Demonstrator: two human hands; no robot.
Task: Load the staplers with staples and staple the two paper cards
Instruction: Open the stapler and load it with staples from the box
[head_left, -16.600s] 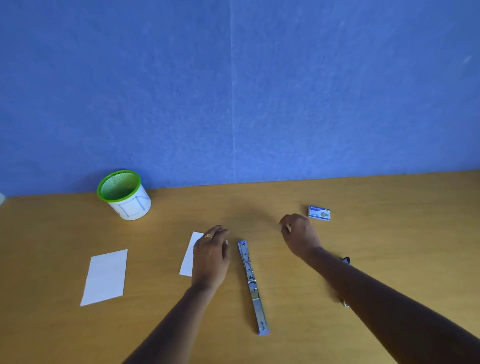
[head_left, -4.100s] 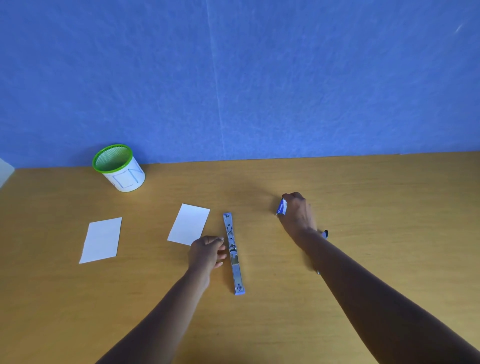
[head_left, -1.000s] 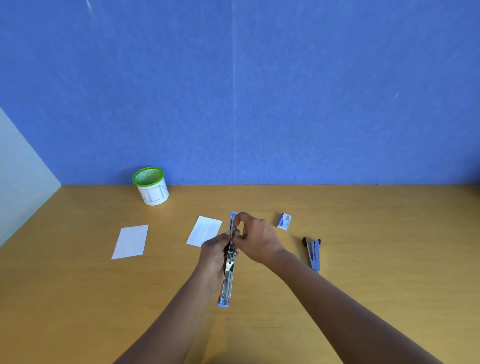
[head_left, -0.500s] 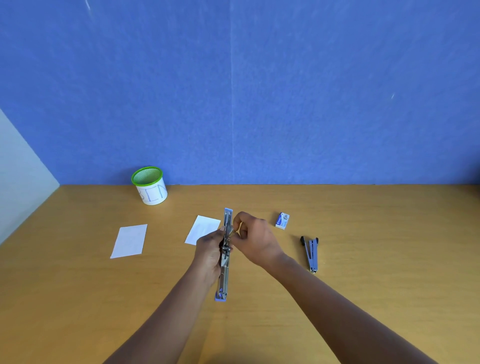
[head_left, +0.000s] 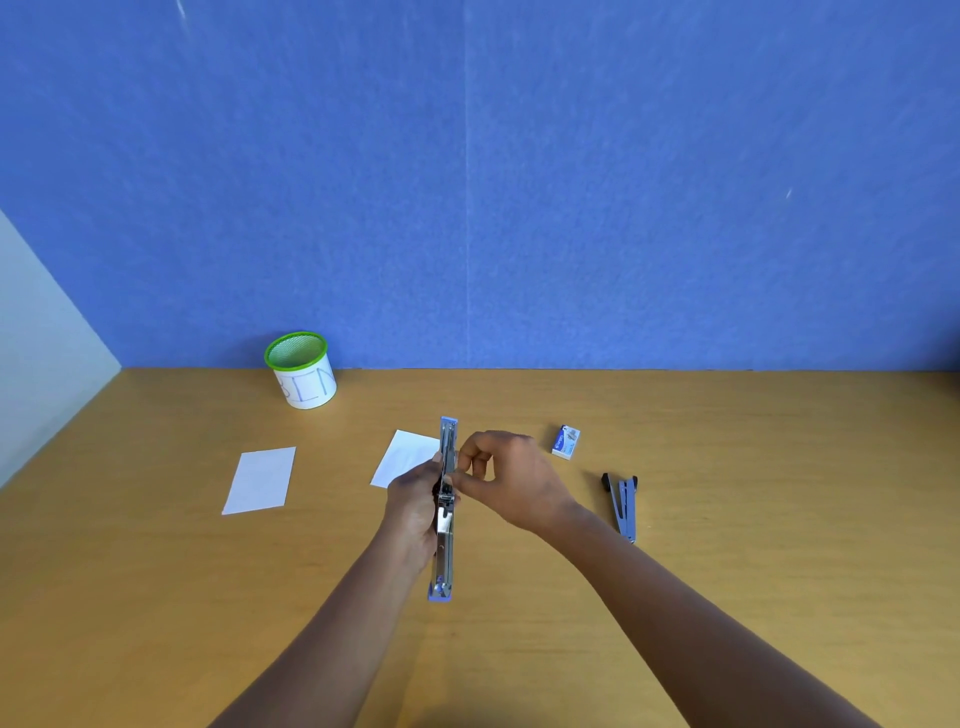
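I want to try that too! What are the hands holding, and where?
The left hand grips the opened stapler around its middle, by the hinge. The right hand pinches it at the same spot.

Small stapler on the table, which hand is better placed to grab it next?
Right, probably. The small stapler lies nearer the right hand, and the left hand grips the open stapler, carrying it. The right hand only pinches at its middle.

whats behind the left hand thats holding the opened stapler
A white paper card lies on the table behind the left hand. Its near right corner is hidden by that hand and the opened stapler it grips.
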